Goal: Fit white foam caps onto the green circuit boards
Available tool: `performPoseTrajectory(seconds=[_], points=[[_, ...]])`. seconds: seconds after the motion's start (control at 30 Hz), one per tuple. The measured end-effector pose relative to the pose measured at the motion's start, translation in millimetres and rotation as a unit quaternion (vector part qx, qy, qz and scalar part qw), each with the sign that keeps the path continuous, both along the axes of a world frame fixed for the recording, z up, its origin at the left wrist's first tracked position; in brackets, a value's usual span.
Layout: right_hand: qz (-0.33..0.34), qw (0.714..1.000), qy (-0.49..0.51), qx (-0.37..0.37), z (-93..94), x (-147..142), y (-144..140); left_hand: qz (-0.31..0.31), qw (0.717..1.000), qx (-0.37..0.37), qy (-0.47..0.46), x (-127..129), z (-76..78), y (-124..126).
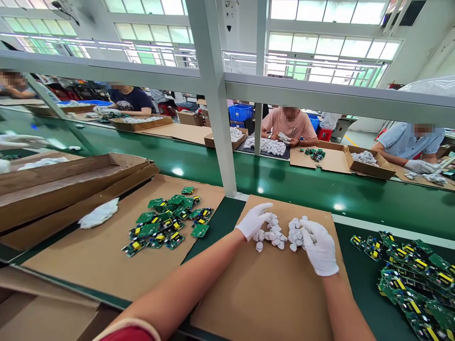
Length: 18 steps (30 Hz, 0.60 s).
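Pile: small white moulded plastic parts heaped on a flat brown cardboard sheet; long axis runs left to right, between the two hands.
Left hand: white-gloved, at the pile's left end, fingers curled onto the nearest pieces; whether the grip encloses one cannot be told.
Right hand: white-gloved, at the pile's right end, fingers bent against the pieces; grip likewise unclear.
Surroundings: green circuit boards lie left on another cardboard; more boards lie right on the green desk.
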State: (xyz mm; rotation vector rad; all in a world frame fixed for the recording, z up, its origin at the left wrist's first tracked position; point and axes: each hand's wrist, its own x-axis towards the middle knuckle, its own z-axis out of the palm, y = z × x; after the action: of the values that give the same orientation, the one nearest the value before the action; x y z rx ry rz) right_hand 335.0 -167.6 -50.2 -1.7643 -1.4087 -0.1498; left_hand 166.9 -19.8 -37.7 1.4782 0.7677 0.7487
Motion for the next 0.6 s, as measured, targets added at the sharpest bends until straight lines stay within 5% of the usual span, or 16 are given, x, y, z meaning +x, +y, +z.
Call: performPoseTrajectory(seconds=[0.23, 0.4, 0.6], points=[[0.124, 0.983, -0.095, -0.094, 3.9, -36.0, 2.9, 0.015, 0.998, 0.052, 0.045, -66.3, 4.3, -0.5], [0.036, 0.964, -0.185, -0.188, 5.1, -61.5, 13.8, 0.003, 0.966, 0.172, 0.194, -115.7, 6.3, -13.4], [0.004, 0.962, -0.23, -0.144, -2.9, -64.7, 18.4, 0.093, 0.909, 0.27, 0.303, -158.0, 10.7, 7.5]])
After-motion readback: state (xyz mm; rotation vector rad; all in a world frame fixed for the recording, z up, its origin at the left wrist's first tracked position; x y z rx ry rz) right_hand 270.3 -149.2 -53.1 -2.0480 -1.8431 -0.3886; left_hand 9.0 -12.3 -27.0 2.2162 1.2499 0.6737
